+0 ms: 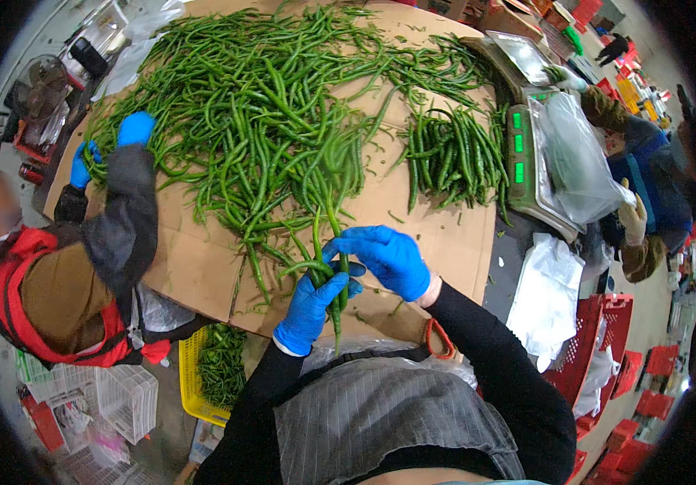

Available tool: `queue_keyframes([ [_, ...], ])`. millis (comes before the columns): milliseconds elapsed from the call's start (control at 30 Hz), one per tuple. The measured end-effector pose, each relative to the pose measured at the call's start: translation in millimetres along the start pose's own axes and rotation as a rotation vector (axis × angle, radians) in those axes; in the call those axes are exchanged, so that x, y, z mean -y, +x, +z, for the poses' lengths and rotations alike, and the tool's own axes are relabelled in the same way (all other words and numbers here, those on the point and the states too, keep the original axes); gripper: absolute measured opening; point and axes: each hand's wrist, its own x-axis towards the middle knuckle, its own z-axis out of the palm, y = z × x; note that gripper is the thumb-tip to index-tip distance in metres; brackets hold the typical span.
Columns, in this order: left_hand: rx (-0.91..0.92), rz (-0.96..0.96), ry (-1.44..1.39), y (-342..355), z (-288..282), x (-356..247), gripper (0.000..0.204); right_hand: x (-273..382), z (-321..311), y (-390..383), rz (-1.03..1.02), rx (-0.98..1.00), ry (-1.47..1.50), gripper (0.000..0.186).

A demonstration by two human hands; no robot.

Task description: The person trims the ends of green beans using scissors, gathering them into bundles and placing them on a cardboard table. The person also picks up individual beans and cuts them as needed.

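Observation:
Several long green chili peppers (337, 303) are gathered upright in my blue-gloved left hand (307, 314), its fingers closed around their lower part. My right hand (387, 260), gloved the same way, meets the bunch from the right, with its curled fingertips against the peppers just above the left hand. Part of the bunch is hidden behind the fingers. Just beyond my hands spreads a big loose heap of green chili peppers (243, 121) on a cardboard-covered table (194, 263). A tidier pile of aligned chili peppers (453, 158) lies to the right of the heap.
At the left, a co-worker's blue-gloved hands (135, 129) reach into the heap. Digital scales (518, 153) line the right edge, one bearing a clear plastic bag (578, 158) beside another person's gloved hand (632, 214). A yellow crate (192, 380) of chilies, white bags (544, 295) and a red crate (574, 347) surround me.

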Motion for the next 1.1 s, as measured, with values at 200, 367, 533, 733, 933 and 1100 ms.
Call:
queue_keyframes([
  [200,0.044,0.004,0.068,-10,1,-4,0.054,6,-5,18,0.584,-0.13,0.762,0.029],
  [367,0.131,-0.022,0.022,-10,-2,6,0.057,14,-11,21,0.787,0.092,0.855,0.026],
  [533,0.134,-0.044,0.029,-11,0,3,0.058,10,-9,17,0.797,0.093,0.966,0.025],
  [733,0.12,-0.046,0.094,-15,8,0,0.053,7,-5,14,0.809,0.0,0.945,0.032],
  [933,0.144,-0.071,0.08,-23,12,0,0.05,29,-8,27,0.996,-0.107,0.97,0.055],
  [1100,0.171,-0.091,0.069,-25,14,-5,0.049,22,-6,18,0.904,-0.111,0.858,0.061],
])
